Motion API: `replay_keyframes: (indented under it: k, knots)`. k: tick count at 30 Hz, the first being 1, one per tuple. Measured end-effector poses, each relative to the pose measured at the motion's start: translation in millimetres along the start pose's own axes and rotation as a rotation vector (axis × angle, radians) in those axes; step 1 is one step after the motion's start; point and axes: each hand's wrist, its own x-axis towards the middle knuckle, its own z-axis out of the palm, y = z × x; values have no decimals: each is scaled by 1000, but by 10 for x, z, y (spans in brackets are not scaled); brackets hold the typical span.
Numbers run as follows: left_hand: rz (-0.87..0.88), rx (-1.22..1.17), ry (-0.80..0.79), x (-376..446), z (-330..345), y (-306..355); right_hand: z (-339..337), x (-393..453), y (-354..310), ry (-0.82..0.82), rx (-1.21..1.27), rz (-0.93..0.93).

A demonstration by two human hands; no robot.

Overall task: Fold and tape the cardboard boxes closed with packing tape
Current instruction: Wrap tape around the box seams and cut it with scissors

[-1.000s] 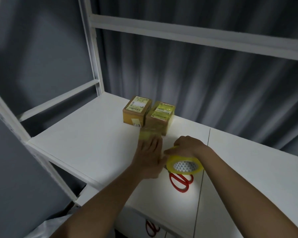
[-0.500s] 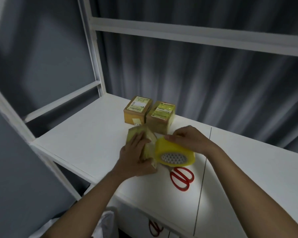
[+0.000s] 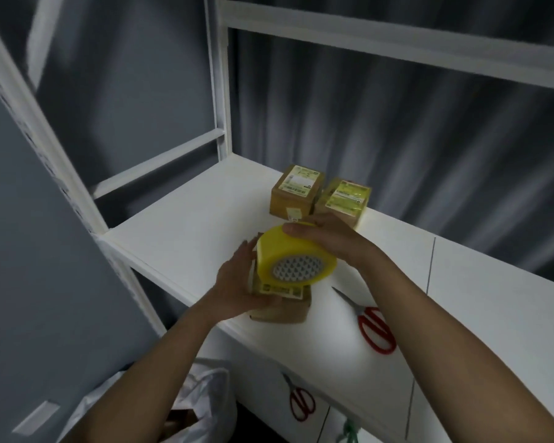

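Tape roll (image 3: 296,259) has risen over the box (image 3: 282,306), right hand (image 3: 330,239) gripping.

1. The middle of the frame is taken up by the left hand (image 3: 237,290), the right hand (image 3: 328,239), the yellow tape roll (image 3: 293,259) and the cardboard box (image 3: 282,310) beneath it.
2. Behind them, toward upper centre, passage is blocked by two taped boxes (image 3: 296,195) (image 3: 344,203) standing just beside each other.
3. At lower right of centre, red scissors (image 3: 370,321) lie flat on the white tabletop (image 3: 189,225) — a low obstacle.
4. Bare tabletop is left open at centre left and along the right side.
5. The left edge is closed off by the white frame post (image 3: 219,91) and its crossbar — open gaps are seen between the bars.
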Motion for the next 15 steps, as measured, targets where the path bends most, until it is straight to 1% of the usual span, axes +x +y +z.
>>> replay_keyframes:
  k: [3,5,7,8,9,11,12,13,15]
  knots:
    - [24,-11,-77,58,-4,40,15,-69,16,8,116,-22]
    - [-1,53,-77,35,17,-31,-3,-147,28,26,182,-50]
    - [-6,123,-71,34,-13,-98,-131,-210,85,88,180,-49]
    - [-7,138,-77,27,-45,-89,-242,-246,125,132,107,-19]
    - [-12,146,-90,22,-64,-73,-373,-277,182,167,-91,41]
    - [-1,146,-132,3,-89,-11,-553,-358,355,154,-676,258]
    - [11,146,-155,-7,-81,11,-560,-404,447,121,-852,329]
    - [20,142,-174,-8,-72,22,-539,-434,507,103,-898,363]
    - [28,139,-182,11,-76,16,-489,-421,543,100,-838,364]
